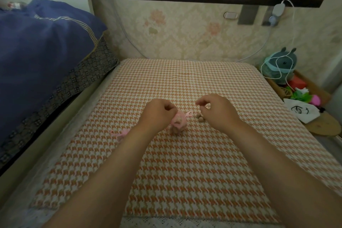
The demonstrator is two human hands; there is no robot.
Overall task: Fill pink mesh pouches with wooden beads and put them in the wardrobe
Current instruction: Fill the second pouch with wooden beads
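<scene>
Surface: orange-and-white houndstooth cloth [185,163], floral wallpaper behind.
Pouch: pink mesh pouch [178,122] mid-cloth, long axis near upright, mouth up toward the left hand, base on the cloth; bulging, tan beads show through the mesh.
Left hand [159,111]: fingers curled, pinching the pouch top.
Right hand [216,109]: thumb and forefinger pinched together; can't tell on what.
Loose: wooden beads [200,118] just right of the pouch.
</scene>
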